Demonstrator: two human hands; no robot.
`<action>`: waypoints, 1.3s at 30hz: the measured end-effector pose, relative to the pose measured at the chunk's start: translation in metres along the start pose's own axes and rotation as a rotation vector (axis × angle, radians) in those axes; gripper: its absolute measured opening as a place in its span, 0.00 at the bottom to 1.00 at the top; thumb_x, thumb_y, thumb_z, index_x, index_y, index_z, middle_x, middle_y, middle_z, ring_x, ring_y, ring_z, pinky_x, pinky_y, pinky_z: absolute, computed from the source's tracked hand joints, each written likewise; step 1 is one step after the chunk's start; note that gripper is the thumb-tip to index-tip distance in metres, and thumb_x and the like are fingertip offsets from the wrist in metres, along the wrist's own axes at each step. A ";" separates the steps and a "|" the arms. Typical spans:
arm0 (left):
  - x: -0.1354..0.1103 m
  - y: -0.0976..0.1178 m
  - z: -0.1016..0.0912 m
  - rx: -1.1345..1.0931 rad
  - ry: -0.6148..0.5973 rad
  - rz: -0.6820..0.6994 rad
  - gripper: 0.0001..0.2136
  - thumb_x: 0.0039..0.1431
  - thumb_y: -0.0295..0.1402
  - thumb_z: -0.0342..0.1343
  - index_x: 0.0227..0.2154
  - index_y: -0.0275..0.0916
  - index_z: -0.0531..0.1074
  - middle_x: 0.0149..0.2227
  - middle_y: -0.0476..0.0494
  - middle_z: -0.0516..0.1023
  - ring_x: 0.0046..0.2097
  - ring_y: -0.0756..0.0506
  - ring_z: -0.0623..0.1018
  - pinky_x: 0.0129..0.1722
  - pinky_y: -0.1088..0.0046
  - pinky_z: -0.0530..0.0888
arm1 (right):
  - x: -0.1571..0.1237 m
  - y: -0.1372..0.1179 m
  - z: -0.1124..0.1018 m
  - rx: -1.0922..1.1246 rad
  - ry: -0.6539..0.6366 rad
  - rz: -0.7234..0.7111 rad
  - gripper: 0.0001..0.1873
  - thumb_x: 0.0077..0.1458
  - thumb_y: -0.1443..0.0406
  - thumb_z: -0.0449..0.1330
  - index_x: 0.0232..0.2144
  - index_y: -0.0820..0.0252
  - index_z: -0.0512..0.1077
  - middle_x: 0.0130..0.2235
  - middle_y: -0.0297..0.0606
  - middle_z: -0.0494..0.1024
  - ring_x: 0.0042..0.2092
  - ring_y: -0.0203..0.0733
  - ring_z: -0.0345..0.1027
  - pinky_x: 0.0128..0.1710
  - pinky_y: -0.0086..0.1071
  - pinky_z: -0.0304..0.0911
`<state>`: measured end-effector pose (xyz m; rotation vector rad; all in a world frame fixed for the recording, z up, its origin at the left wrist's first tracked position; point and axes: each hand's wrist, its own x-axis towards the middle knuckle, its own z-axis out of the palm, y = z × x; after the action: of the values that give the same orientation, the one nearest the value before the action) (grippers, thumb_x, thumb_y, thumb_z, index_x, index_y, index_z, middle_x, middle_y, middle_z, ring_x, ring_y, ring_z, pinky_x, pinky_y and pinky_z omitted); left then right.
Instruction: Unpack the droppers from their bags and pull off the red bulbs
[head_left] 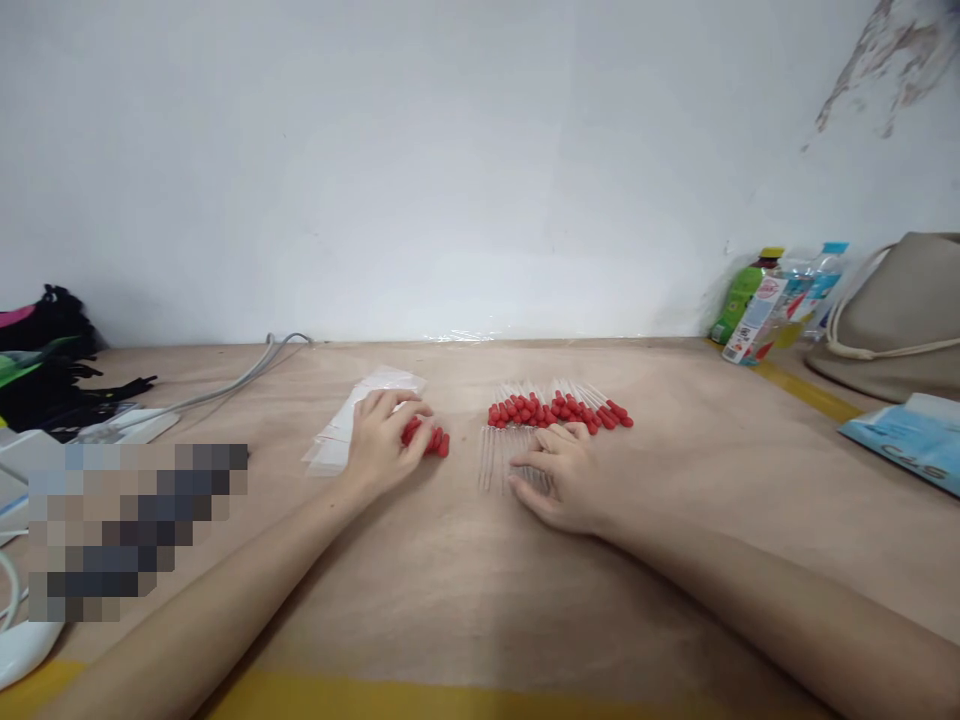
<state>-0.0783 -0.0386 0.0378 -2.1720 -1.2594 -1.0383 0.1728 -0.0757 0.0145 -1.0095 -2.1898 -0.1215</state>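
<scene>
Sorting appears the current step: left of the red-tipped sticks (559, 403), the left hand (386, 435) curls over red pieces (440, 443); nearer than the sticks, the right hand (559, 475) bends over clear rods (490, 462). Grips cannot be told; the next move likely needs fine pinching.

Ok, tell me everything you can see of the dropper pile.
The dropper pile lies on the table, just beyond the right hand. Each dropper has a rounded red bulb, rubbery-looking, at the near end, and a thin clear shaft, glass or plastic, pointing toward the wall. The bulbs crowd and overlap, too many to count surely; the rightmost droppers lie slanted. Loose clear tubes lie close in front; whether they touch it is unclear.
</scene>
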 end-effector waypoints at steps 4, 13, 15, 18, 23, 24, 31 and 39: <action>0.022 0.031 0.016 -0.009 -0.250 -0.022 0.07 0.52 0.37 0.52 0.28 0.41 0.71 0.36 0.45 0.70 0.42 0.43 0.67 0.42 0.64 0.61 | -0.011 0.010 0.000 0.014 0.123 0.017 0.09 0.50 0.65 0.54 0.24 0.59 0.73 0.23 0.34 0.66 0.30 0.35 0.56 0.37 0.35 0.46; 0.060 0.043 0.057 -0.071 -0.543 -0.153 0.13 0.49 0.47 0.54 0.28 0.42 0.73 0.39 0.44 0.70 0.46 0.40 0.66 0.44 0.59 0.61 | -0.013 0.013 0.004 -0.019 0.146 -0.006 0.08 0.50 0.66 0.55 0.23 0.59 0.73 0.23 0.33 0.67 0.29 0.35 0.56 0.37 0.35 0.45; 0.062 0.043 0.058 -0.082 -0.556 -0.176 0.12 0.48 0.46 0.54 0.26 0.42 0.73 0.38 0.45 0.71 0.46 0.39 0.67 0.45 0.59 0.61 | -0.013 0.012 0.004 -0.024 0.143 -0.001 0.09 0.50 0.66 0.55 0.23 0.59 0.73 0.23 0.34 0.67 0.29 0.35 0.56 0.36 0.35 0.46; 0.062 0.045 0.058 -0.093 -0.540 -0.221 0.11 0.50 0.44 0.54 0.25 0.42 0.73 0.38 0.45 0.71 0.46 0.39 0.67 0.45 0.59 0.62 | -0.013 0.012 0.003 -0.028 0.146 0.009 0.09 0.50 0.66 0.55 0.23 0.59 0.73 0.23 0.34 0.67 0.29 0.35 0.57 0.36 0.35 0.46; 0.050 0.041 0.049 -0.087 -0.371 -0.314 0.12 0.54 0.40 0.49 0.26 0.38 0.71 0.34 0.42 0.71 0.43 0.40 0.68 0.43 0.61 0.64 | -0.013 0.015 0.005 -0.012 0.203 0.047 0.08 0.50 0.67 0.54 0.29 0.59 0.73 0.26 0.35 0.68 0.31 0.37 0.60 0.35 0.35 0.51; 0.045 0.038 0.045 -0.109 -0.316 -0.298 0.11 0.55 0.39 0.49 0.27 0.37 0.71 0.33 0.42 0.71 0.41 0.41 0.69 0.43 0.62 0.64 | -0.013 0.017 0.005 -0.005 0.222 0.056 0.08 0.50 0.67 0.54 0.31 0.59 0.73 0.28 0.36 0.69 0.32 0.37 0.61 0.36 0.35 0.52; 0.002 0.024 0.016 -0.264 -0.282 0.141 0.07 0.59 0.33 0.46 0.34 0.38 0.67 0.34 0.45 0.73 0.38 0.46 0.69 0.40 0.67 0.64 | -0.009 0.022 0.002 -0.084 0.224 -0.033 0.24 0.53 0.64 0.52 0.53 0.60 0.61 0.52 0.44 0.66 0.53 0.47 0.57 0.51 0.43 0.54; -0.017 0.031 0.017 -0.293 -0.228 0.334 0.06 0.57 0.29 0.50 0.38 0.39 0.67 0.34 0.46 0.75 0.37 0.47 0.70 0.38 0.68 0.64 | -0.010 0.024 0.004 -0.058 -0.009 -0.116 0.25 0.56 0.57 0.51 0.54 0.60 0.59 0.53 0.41 0.67 0.58 0.47 0.52 0.59 0.51 0.40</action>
<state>-0.0504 -0.0521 0.0136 -2.6724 -0.8255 -0.9007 0.1912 -0.0643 -0.0001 -0.9159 -2.2645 -0.2360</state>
